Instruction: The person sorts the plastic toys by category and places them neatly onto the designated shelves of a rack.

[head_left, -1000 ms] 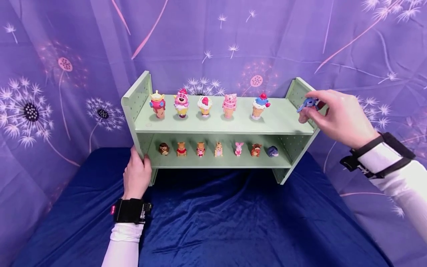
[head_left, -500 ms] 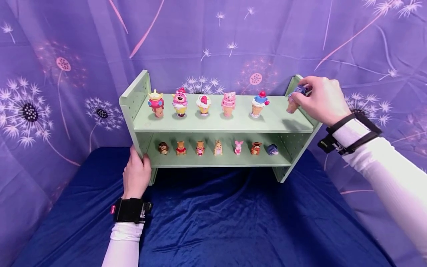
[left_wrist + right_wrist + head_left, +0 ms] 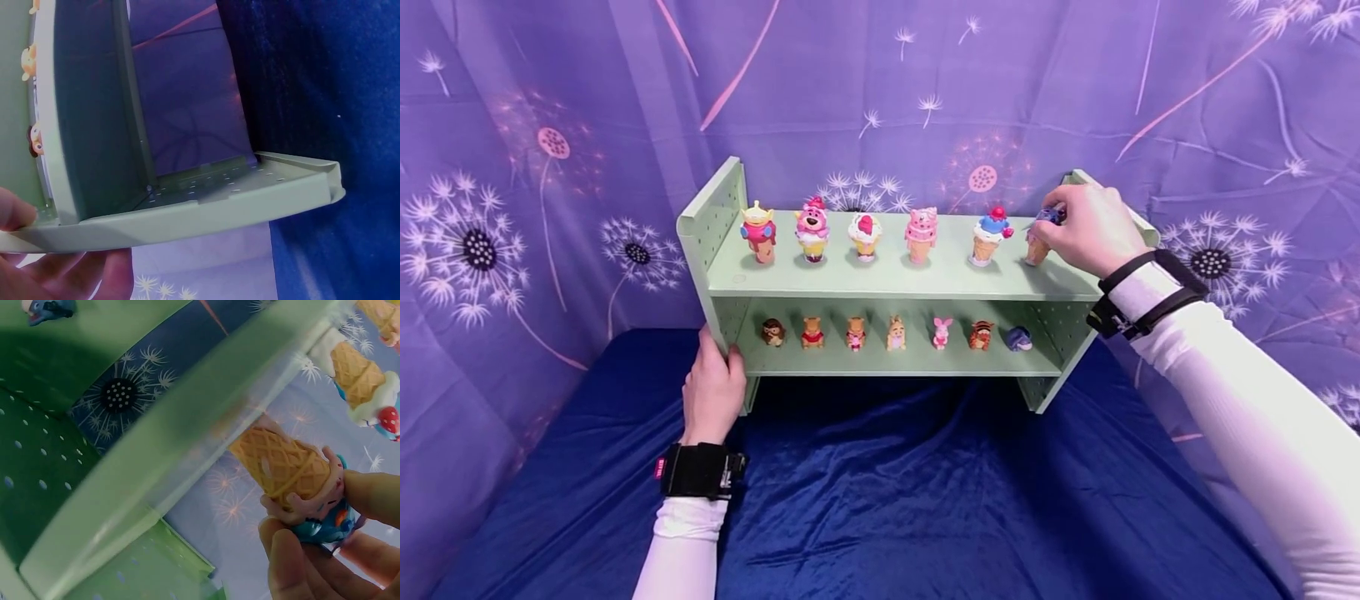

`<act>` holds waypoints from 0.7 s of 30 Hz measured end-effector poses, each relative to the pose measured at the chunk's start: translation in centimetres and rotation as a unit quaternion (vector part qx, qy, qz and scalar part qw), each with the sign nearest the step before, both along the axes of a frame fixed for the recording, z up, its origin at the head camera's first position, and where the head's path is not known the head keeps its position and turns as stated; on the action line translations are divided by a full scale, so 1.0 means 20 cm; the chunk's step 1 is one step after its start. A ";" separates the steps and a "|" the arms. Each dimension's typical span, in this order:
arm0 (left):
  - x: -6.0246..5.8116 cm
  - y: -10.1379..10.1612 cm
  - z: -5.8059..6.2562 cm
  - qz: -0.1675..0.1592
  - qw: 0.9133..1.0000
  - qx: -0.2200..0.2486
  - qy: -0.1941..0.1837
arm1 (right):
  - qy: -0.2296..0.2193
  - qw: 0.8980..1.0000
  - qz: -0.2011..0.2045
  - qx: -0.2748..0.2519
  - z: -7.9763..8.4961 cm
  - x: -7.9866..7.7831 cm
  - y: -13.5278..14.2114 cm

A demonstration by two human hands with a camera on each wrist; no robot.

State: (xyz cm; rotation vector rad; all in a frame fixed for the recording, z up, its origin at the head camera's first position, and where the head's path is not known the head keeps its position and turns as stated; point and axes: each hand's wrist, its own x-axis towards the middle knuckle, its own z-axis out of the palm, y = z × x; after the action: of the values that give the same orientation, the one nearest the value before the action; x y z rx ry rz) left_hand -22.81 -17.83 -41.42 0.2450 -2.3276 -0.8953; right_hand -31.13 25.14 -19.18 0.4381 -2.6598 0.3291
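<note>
My right hand [image 3: 1093, 229] pinches an ice-cream-cone figurine [image 3: 1037, 250] by its blue top, over the right part of the top board of a two-tier green shelf [image 3: 865, 285]. The right wrist view shows its waffle cone [image 3: 284, 465] and pink drip, the cone's foot right at the board. Beside it stands a cone figurine with a blue scoop and red cherry [image 3: 990, 237]. My left hand [image 3: 713, 392] grips the shelf's left side panel; in the left wrist view the thumb [image 3: 15, 209] lies on one face of the panel and the fingers on the other.
Several other ice-cream figurines, among them a pink one [image 3: 921, 236], stand in a row along the top board. Small animal figurines, such as a tiger [image 3: 981, 335], line the lower board. Blue cloth [image 3: 880, 492] covers the table; a purple dandelion curtain [image 3: 820, 92] hangs behind.
My right hand has carried the cone figurine leftward from beside the right side panel, then down to the top board near the blue-scoop figurine. My left hand keeps its grip on the panel.
</note>
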 end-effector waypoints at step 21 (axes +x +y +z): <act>0.00 -0.01 -0.01 0.005 1.000 0.004 -0.001 | -0.008 1.000 0.003 -0.006 -0.03 0.02 -0.02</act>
State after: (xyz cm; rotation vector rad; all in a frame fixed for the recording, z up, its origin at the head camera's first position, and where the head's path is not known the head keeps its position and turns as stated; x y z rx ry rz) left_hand -22.75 -17.99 -41.57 0.2613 -2.3224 -0.8994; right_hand -30.76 24.71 -19.72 0.4408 -2.6704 0.3509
